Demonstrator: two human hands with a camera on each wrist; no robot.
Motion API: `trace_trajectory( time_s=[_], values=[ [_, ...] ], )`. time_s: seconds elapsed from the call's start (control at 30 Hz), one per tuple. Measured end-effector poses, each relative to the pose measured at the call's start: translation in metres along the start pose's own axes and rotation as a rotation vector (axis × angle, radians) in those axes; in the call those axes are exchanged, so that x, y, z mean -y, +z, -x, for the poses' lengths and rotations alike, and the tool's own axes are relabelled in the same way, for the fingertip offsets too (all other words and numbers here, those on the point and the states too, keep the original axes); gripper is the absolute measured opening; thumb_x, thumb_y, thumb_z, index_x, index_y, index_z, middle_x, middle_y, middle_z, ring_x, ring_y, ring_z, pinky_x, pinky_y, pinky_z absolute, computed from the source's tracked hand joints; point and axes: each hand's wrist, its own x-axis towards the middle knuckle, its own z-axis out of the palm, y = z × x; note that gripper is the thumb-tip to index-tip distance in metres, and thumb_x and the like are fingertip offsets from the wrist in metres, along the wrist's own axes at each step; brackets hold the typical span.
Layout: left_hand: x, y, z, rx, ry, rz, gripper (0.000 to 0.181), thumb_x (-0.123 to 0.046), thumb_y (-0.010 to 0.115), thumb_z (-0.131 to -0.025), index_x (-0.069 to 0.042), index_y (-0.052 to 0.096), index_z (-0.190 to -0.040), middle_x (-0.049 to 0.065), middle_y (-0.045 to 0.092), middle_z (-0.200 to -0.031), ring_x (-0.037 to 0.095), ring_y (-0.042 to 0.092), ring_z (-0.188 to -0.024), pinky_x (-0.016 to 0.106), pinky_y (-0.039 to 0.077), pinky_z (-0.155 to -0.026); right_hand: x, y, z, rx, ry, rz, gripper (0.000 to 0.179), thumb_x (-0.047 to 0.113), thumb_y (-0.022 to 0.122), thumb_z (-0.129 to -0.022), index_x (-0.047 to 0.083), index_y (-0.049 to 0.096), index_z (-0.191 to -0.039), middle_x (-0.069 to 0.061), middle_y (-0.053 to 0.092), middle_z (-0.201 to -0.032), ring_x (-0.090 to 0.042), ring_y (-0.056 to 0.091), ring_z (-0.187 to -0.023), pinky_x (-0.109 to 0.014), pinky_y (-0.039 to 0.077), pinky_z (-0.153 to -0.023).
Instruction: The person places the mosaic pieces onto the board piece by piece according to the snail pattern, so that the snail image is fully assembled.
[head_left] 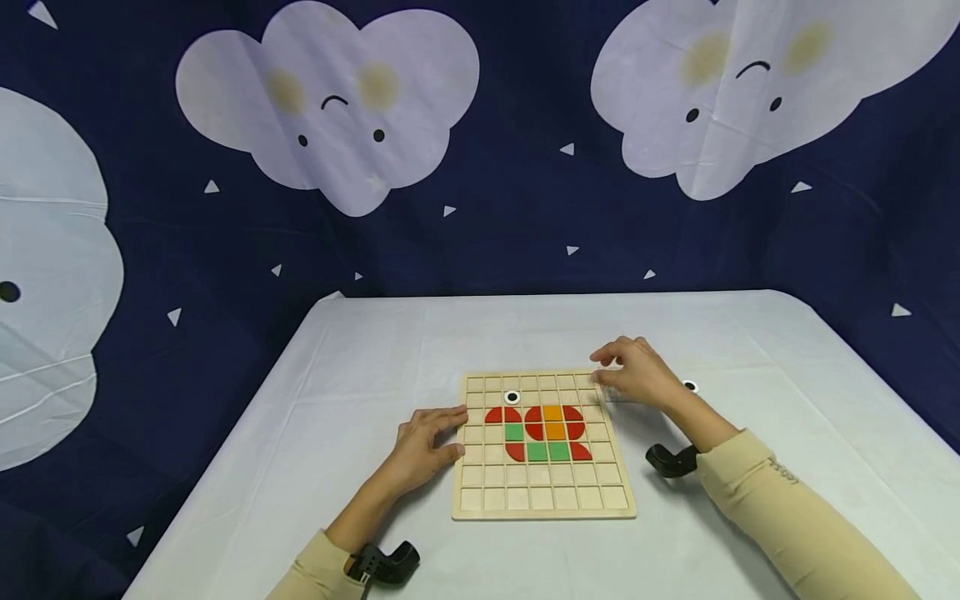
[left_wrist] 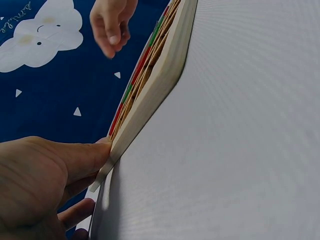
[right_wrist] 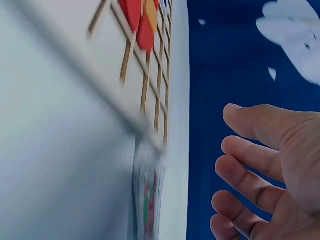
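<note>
A square wooden grid board (head_left: 543,500) lies flat on the white table. On it sit red, orange and green pieces (head_left: 555,431), the red ones curved and the others square. A white eye piece (head_left: 512,397) lies above them. My left hand (head_left: 423,446) touches the board's left edge with extended fingers; in the left wrist view its thumb (left_wrist: 82,157) rests against the edge. My right hand (head_left: 637,371) hovers at the far right corner, fingers loosely bent and apart, with nothing between them in the right wrist view.
Beside the board's right edge lies a flat, pale item with red and green marks (right_wrist: 150,205), mostly hidden in the head view. A second eye piece (head_left: 690,386) shows behind my right wrist. Dark cloth with clouds (head_left: 480,250) hangs behind the table.
</note>
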Motion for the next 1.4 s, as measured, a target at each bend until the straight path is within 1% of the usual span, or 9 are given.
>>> trace_trajectory(
  time_s=[0.17,0.3,0.43,0.63,0.8,0.97,1.2,1.4],
  values=[
    [0.001,0.0,0.0,0.004,0.004,-0.002,0.046,-0.011,0.07,-0.081,-0.007,0.061,-0.126,-0.001,0.055,-0.138,0.027,0.042,-0.126,0.049,0.022,-0.098,-0.024,-0.016,0.012,-0.026,0.06,0.01,0.035,0.02,0.068,-0.083,0.003,0.068,-0.113,-0.017,0.065,-0.104,-0.031,0.049,-0.097,-0.039,0.038,-0.078],
    [0.001,0.0,-0.001,0.003,0.006,-0.005,0.046,-0.011,0.071,-0.081,-0.007,0.061,-0.126,-0.001,0.055,-0.138,0.027,0.043,-0.125,0.048,0.023,-0.098,-0.042,-0.025,0.021,-0.034,0.113,0.035,0.036,0.021,0.067,-0.084,0.003,0.066,-0.115,-0.019,0.063,-0.108,-0.032,0.048,-0.1,-0.041,0.038,-0.078],
    [0.002,0.0,-0.001,0.005,0.007,-0.006,0.046,-0.011,0.071,-0.081,-0.008,0.061,-0.126,-0.001,0.055,-0.138,0.027,0.043,-0.125,0.048,0.023,-0.097,-0.06,-0.032,0.029,-0.033,0.161,0.065,0.038,0.025,0.066,-0.086,0.003,0.064,-0.116,-0.021,0.06,-0.111,-0.034,0.046,-0.101,-0.044,0.038,-0.078],
    [0.003,0.001,-0.001,0.001,0.007,-0.008,0.046,-0.011,0.071,-0.081,-0.008,0.061,-0.125,-0.001,0.055,-0.137,0.026,0.043,-0.125,0.049,0.023,-0.098,-0.082,-0.035,0.039,-0.053,0.196,0.097,0.038,0.025,0.065,-0.084,0.001,0.065,-0.114,-0.024,0.06,-0.11,-0.035,0.046,-0.098,-0.043,0.037,-0.075],
    [0.003,0.001,-0.002,0.001,0.006,-0.012,0.046,-0.011,0.071,-0.08,-0.008,0.061,-0.125,-0.002,0.056,-0.137,0.026,0.043,-0.125,0.048,0.024,-0.097,-0.093,-0.035,0.044,-0.066,0.204,0.105,0.038,0.024,0.067,-0.083,-0.001,0.065,-0.112,-0.025,0.061,-0.106,-0.038,0.047,-0.097,-0.048,0.037,-0.078],
    [0.002,0.001,-0.001,-0.002,0.008,-0.012,0.046,-0.011,0.071,-0.08,-0.008,0.062,-0.125,-0.002,0.056,-0.137,0.025,0.044,-0.124,0.047,0.024,-0.096,-0.102,-0.035,0.048,-0.056,0.217,0.104,0.038,0.023,0.067,-0.083,-0.002,0.065,-0.112,-0.026,0.061,-0.105,-0.041,0.046,-0.098,-0.052,0.036,-0.081],
    [0.002,0.001,-0.001,-0.003,0.008,-0.015,0.046,-0.011,0.071,-0.08,-0.008,0.062,-0.125,-0.002,0.056,-0.136,0.025,0.044,-0.124,0.046,0.024,-0.095,-0.105,-0.034,0.051,-0.046,0.232,0.089,0.037,0.022,0.066,-0.084,-0.003,0.065,-0.111,-0.025,0.062,-0.104,-0.038,0.046,-0.098,-0.05,0.036,-0.08],
    [0.002,0.001,-0.001,-0.003,0.01,-0.017,0.046,-0.011,0.071,-0.08,-0.008,0.062,-0.125,-0.002,0.056,-0.136,0.025,0.044,-0.124,0.046,0.024,-0.095,-0.105,-0.034,0.052,-0.049,0.218,0.094,0.034,0.021,0.068,-0.083,-0.003,0.067,-0.108,-0.023,0.062,-0.099,-0.038,0.047,-0.095,-0.048,0.035,-0.077]
  ],
)
